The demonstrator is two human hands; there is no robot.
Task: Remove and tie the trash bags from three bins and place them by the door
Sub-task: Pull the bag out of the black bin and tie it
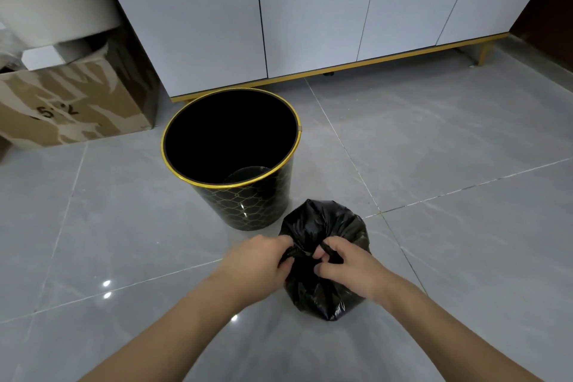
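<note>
Left hand (260,260): I see it curled, fingers pinching the gathered black plastic at the bag's neck.
Right hand (347,270): I see it half-closed, thumb and fingertips gripping a twisted strip of the same neck.
Trash bag (322,226): on the grey floor tiles (449,164), at 5 o'clock from the bin, just beside it.
Bin (248,205): upright, gold rim, no liner inside.

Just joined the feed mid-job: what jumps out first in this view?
Front and centre, the left hand and right hand grip the gathered top of a black trash bag sitting on the grey tiled floor. Just behind it stands a black bin with a gold rim and no liner, in front of white cabinets.
</note>
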